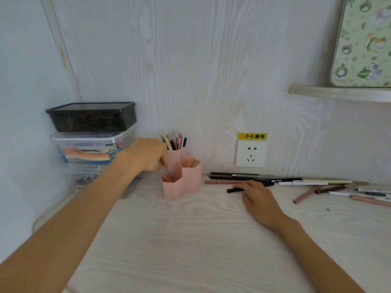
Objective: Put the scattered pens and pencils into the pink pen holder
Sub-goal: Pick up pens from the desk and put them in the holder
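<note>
The pink pen holder [191, 176] stands at the back of the desk, with several pens [177, 141] upright in its tall rear compartment and a gold pen [195, 162] in the middle one. My left hand [146, 155] hangs over the low front compartment, fingers curled down and pinching a pale, blurred pen [166, 171] that dips into it. My right hand [259, 196] lies on the desk, thumb and fingers closed on a black pen [234, 189]. Several dark pens [232, 176] lie along the wall. White pens [304, 183], a pink pencil [304, 195] and more pens [370, 195] lie to the right.
A black box [91, 117] sits on a clear box [88, 146] at the back left, beside the holder. A wall socket [250, 153] is behind the pens. A shelf [338, 94] carrying a patterned board [364, 43] juts out at the upper right.
</note>
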`<state>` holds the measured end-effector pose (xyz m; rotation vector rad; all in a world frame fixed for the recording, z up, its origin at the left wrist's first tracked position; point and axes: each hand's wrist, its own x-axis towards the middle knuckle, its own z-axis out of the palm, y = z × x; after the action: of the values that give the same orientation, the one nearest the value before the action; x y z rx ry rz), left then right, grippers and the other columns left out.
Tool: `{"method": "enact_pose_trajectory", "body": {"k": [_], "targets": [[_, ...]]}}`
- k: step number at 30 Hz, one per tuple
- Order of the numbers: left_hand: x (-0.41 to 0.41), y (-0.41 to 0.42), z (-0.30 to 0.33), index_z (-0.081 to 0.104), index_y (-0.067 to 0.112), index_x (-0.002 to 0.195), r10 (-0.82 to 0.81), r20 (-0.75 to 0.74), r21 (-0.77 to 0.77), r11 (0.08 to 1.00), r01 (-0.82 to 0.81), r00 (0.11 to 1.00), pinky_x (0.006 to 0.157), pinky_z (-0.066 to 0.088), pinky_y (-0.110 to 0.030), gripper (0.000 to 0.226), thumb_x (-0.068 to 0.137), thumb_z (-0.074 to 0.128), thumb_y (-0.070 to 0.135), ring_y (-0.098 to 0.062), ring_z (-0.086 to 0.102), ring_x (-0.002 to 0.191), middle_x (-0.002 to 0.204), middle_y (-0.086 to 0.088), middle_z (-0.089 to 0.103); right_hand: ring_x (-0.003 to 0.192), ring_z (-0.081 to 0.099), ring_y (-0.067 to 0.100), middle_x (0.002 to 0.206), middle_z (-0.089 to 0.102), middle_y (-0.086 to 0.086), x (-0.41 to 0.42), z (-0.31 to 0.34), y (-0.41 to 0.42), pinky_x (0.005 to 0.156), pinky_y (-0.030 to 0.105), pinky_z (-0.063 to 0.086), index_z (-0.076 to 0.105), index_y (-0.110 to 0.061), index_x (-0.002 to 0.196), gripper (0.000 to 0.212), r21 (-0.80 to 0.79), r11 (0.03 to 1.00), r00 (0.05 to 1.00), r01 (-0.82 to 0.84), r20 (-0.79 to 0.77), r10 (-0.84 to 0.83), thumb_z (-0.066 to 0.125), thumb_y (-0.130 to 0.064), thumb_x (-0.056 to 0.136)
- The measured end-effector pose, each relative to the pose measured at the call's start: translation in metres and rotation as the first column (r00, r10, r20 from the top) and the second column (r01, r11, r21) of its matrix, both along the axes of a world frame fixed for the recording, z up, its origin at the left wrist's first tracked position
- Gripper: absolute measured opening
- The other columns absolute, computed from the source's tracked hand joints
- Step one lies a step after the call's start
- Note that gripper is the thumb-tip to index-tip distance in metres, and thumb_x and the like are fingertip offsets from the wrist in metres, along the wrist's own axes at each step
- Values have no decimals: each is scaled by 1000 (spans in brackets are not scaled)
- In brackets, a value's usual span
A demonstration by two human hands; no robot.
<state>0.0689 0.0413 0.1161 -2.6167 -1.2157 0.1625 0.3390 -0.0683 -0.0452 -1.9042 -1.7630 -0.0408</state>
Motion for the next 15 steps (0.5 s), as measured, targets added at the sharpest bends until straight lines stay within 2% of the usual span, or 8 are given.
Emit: {"method": "enact_pose_trajectory", "body": {"k": [2, 5, 7, 9, 11, 12, 14, 15], "targets": [[6, 10, -6, 66, 36, 113, -23, -64, -142, 990, 14, 998, 78, 44, -24, 37, 87, 54, 13, -10, 58, 94, 107, 17, 64, 119, 43, 18, 126, 53, -5, -1, 0, 0, 95, 32, 34, 52, -29, 124, 38, 0, 1000, 1000, 0, -2, 0, 43, -11, 91], [5, 20, -17, 65, 38, 110, -81, -26, -152, 985, 76, 996, 84, 48, -28, 48, 80, 51, 4, -12, 60, 99, 114, 15, 65, 120, 42, 17, 126, 52, -5, -1, 1, 0, 94, 31, 32, 51, -29, 125, 38, 4, 1000, 1000, 1, -6, -1, 42, -12, 92], [2, 17, -24, 66, 35, 108, -103, 95, -34, 994, 106, 990, 78, 42, -21, 47, 79, 54, -1, -12, 61, 98, 110, 13, 67, 119, 44, 18, 124, 53, -4, -2, 2, -1, 95, 31, 33, 50, -27, 126, 40, 5, 1000, 1000, -11, -14, 12, 43, -10, 91], [-3, 9, -33, 67, 32, 106, -121, 241, 174, 981, 80, 963, 76, 39, -23, 43, 79, 58, -1, -15, 61, 97, 106, 10, 68, 117, 47, 20, 122, 54, -1, -2, 5, -2, 97, 32, 37, 48, -24, 128, 42, 24, 1000, 999, -11, -43, 12, 46, -8, 89], [-6, -3, -46, 70, 29, 99, -159, 456, 317, 948, 7, 876, 73, 47, -31, 32, 79, 63, 5, -19, 63, 91, 99, 6, 70, 113, 50, 18, 121, 55, -2, -3, 9, -3, 94, 29, 41, 50, -24, 125, 41, 43, 999, 994, 13, -112, -8, 49, -7, 88], [-6, -13, -55, 72, 27, 93, -184, 574, 335, 942, -24, 798, 68, 50, -31, 25, 78, 66, 8, -18, 63, 86, 94, 6, 71, 109, 53, 15, 118, 56, -4, -5, 11, -3, 92, 28, 44, 52, -25, 122, 40, 53, 998, 988, 16, -157, -8, 51, -6, 87], [2, -37, -71, 71, 28, 85, -227, 728, 316, 949, -22, 647, 60, 52, -31, 17, 75, 69, 15, -13, 62, 78, 84, 10, 69, 98, 58, 8, 109, 59, -9, -12, 13, -1, 87, 22, 48, 57, -31, 113, 41, 84, 996, 967, -20, -251, 40, 56, -3, 83], [9, -51, -77, 70, 30, 86, -222, 753, 281, 960, 3, 619, 62, 53, -32, 15, 75, 69, 19, -10, 62, 77, 84, 13, 68, 93, 60, 5, 104, 60, -10, -18, 14, -1, 84, 18, 49, 58, -35, 108, 42, 92, 994, 950, -60, -301, 86, 58, -2, 82]]}}
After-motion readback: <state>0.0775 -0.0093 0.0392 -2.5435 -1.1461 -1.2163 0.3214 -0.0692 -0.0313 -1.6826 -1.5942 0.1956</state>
